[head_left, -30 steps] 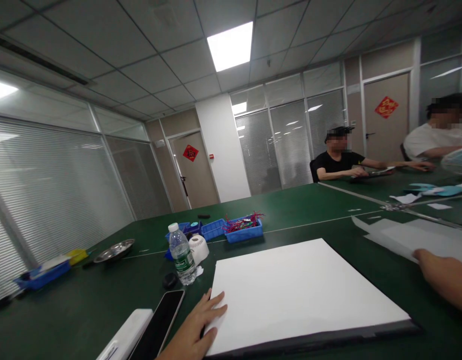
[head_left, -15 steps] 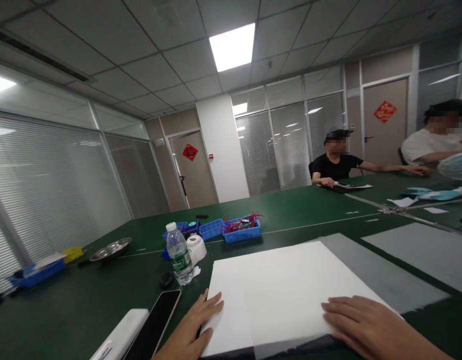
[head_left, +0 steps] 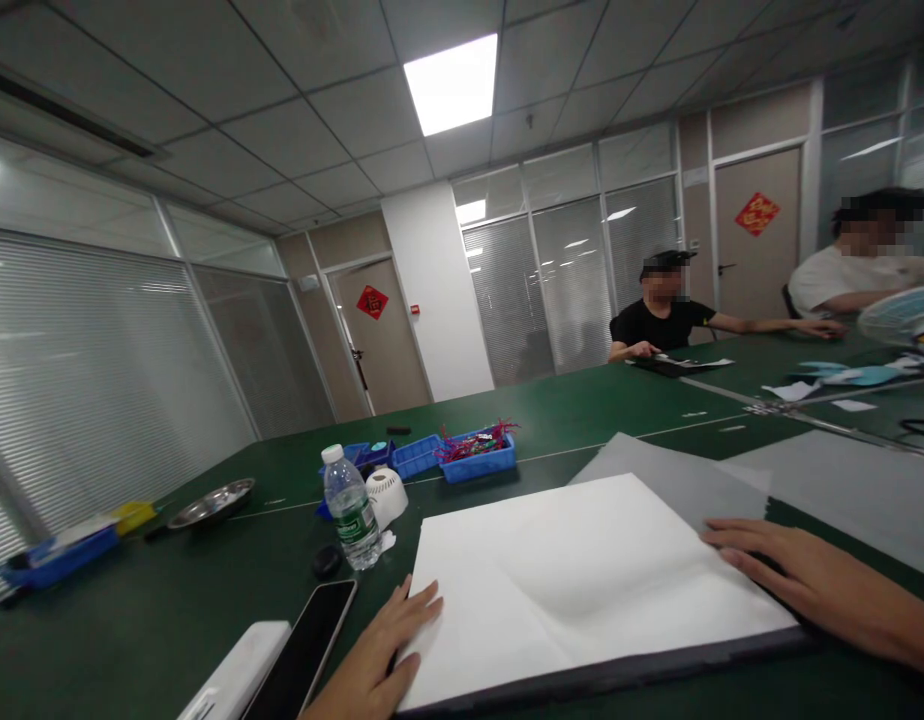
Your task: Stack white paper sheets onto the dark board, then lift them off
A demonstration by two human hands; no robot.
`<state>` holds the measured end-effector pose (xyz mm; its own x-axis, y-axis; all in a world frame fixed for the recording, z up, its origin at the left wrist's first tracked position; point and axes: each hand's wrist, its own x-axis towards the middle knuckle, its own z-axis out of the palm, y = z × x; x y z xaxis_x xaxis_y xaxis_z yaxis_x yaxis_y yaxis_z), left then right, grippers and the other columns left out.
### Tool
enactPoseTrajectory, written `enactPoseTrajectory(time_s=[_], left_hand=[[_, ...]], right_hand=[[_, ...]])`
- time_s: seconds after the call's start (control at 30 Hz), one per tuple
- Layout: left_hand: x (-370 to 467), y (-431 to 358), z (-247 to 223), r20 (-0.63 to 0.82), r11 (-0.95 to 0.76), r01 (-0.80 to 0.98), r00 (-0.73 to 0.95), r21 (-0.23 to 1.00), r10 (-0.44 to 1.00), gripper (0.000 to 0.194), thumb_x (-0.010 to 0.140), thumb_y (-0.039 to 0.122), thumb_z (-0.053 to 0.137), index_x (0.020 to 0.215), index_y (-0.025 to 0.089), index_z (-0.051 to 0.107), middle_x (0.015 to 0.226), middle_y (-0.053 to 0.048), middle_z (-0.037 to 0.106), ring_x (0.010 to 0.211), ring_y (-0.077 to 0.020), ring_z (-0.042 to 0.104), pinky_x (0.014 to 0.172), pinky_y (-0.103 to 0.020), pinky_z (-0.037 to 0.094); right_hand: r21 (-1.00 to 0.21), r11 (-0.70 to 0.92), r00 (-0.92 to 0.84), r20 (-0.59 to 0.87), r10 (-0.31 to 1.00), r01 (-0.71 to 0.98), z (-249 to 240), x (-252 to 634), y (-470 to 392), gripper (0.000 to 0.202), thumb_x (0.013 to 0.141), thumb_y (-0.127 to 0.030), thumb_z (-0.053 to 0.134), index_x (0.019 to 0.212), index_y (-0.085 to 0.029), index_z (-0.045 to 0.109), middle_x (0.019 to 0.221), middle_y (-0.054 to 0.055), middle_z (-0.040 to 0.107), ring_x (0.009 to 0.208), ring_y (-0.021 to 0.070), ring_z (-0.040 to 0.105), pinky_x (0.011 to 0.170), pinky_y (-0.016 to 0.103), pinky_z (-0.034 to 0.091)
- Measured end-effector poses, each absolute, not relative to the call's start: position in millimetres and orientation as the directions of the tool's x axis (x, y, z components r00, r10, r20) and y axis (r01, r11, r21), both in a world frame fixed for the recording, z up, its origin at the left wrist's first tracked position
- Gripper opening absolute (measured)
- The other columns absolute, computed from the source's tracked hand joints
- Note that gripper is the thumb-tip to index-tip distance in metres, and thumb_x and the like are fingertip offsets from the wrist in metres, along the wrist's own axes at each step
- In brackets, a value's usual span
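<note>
Flat on the paper, both hands

Left hand [head_left: 379, 660] open, fingers spread on the near left edge of the white paper [head_left: 574, 580]. Right hand [head_left: 788, 575] open, palm down at the paper's right edge. Paper lying on a dark board [head_left: 619, 678] on the green counter [head_left: 132, 620]; phone [head_left: 304, 655] just left of the paper.

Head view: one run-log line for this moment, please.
left hand: flat on white sheet | right hand: flat on translucent sheet

so i count one water bottle [head_left: 349, 508], one phone [head_left: 304, 650], one metal dish [head_left: 211, 503], two red door signs [head_left: 372, 301] and two other people [head_left: 661, 320].
</note>
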<state>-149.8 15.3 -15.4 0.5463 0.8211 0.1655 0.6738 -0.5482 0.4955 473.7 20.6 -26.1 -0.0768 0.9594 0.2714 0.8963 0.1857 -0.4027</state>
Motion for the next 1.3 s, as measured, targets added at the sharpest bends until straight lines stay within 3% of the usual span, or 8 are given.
enactPoseTrajectory(time_s=[0.13, 0.27, 0.43, 0.63, 0.8, 1.13, 1.3], left_hand=[[-150.7, 14.7, -15.3, 0.171, -0.549, 0.67, 0.545, 0.5, 0.821, 0.052, 0.109, 0.056, 0.048, 0.159, 0.043, 0.047, 0.17, 0.002, 0.039, 0.161, -0.0356, 0.022, 0.128, -0.062, 0.018], [-153.0, 13.2, -15.3, 0.156, -0.543, 0.682, 0.544, 0.49, 0.824, 0.053, 0.109, 0.056, 0.047, 0.16, 0.043, 0.044, 0.171, 0.002, 0.037, 0.161, -0.0358, 0.022, 0.129, -0.062, 0.018], [-155.4, 13.9, -18.5, 0.177, -0.554, 0.672, 0.546, 0.492, 0.819, 0.054, 0.108, 0.057, 0.047, 0.16, 0.042, 0.045, 0.17, 0.001, 0.039, 0.161, -0.0369, 0.022, 0.128, -0.064, 0.018], [-157.1, 15.2, -21.4, 0.144, -0.538, 0.691, 0.543, 0.484, 0.827, 0.057, 0.108, 0.056, 0.047, 0.163, 0.042, 0.039, 0.172, 0.001, 0.034, 0.161, -0.0369, 0.02, 0.129, -0.064, 0.015], [-156.1, 14.0, -21.4, 0.128, -0.501, 0.717, 0.508, 0.485, 0.852, 0.055, 0.11, 0.054, 0.043, 0.164, 0.041, 0.038, 0.173, 0.002, 0.033, 0.161, -0.0346, 0.021, 0.129, -0.061, 0.015], [-149.0, 10.4, -10.8, 0.113, -0.481, 0.72, 0.496, 0.5, 0.861, 0.06, 0.109, 0.06, 0.045, 0.165, 0.039, 0.036, 0.173, 0.0, 0.032, 0.161, -0.0343, 0.021, 0.129, -0.062, 0.016], [-142.2, 9.6, -7.5, 0.112, -0.489, 0.726, 0.503, 0.483, 0.857, 0.055, 0.103, 0.063, 0.056, 0.153, 0.039, 0.056, 0.171, -0.002, 0.039, 0.16, -0.0384, 0.024, 0.128, -0.064, 0.021]], right_hand=[[-0.365, 0.2, -0.138, 0.19, 0.972, 0.909, -18.6, 459.6, 13.2, 0.055, 0.093, -0.074, 0.049, 0.133, -0.043, 0.07, 0.147, -0.001, 0.062, 0.138, 0.033, 0.056, 0.121, 0.061, 0.04], [-0.305, 0.337, -0.264, 0.255, 0.93, 0.891, -5.1, 427.5, -4.4, 0.047, 0.096, -0.068, 0.05, 0.124, -0.042, 0.076, 0.137, 0.002, 0.069, 0.131, 0.0325, 0.062, 0.114, 0.061, 0.049], [-0.254, 0.501, -0.419, 0.314, 0.852, 0.827, -9.3, 414.6, -6.9, 0.042, 0.1, -0.057, 0.048, 0.134, -0.045, 0.069, 0.136, 0.0, 0.07, 0.129, 0.0293, 0.064, 0.111, 0.057, 0.053], [-0.239, 0.288, -0.187, 0.373, 0.909, 0.927, -28.1, 450.1, 15.2, 0.051, 0.097, -0.065, 0.049, 0.133, -0.037, 0.071, 0.146, 0.005, 0.063, 0.135, 0.0352, 0.059, 0.115, 0.061, 0.049], [-0.304, 0.186, -0.102, 0.272, 0.957, 0.934, -36.5, 461.7, 19.6, 0.05, 0.097, -0.067, 0.046, 0.134, -0.045, 0.069, 0.142, 0.002, 0.065, 0.133, 0.0374, 0.059, 0.111, 0.06, 0.052], [-0.255, 0.367, -0.318, 0.213, 0.924, 0.895, -40.8, 416.3, -0.9, 0.05, 0.098, -0.067, 0.044, 0.145, -0.054, 0.054, 0.151, -0.009, 0.056, 0.144, 0.0294, 0.05, 0.122, 0.064, 0.035], [-0.233, 0.375, -0.304, 0.29, 0.908, 0.897, -37.0, 423.4, 5.3, 0.052, 0.1, -0.064, 0.036, 0.143, -0.046, 0.061, 0.15, -0.005, 0.059, 0.142, 0.0294, 0.053, 0.12, 0.061, 0.041]])
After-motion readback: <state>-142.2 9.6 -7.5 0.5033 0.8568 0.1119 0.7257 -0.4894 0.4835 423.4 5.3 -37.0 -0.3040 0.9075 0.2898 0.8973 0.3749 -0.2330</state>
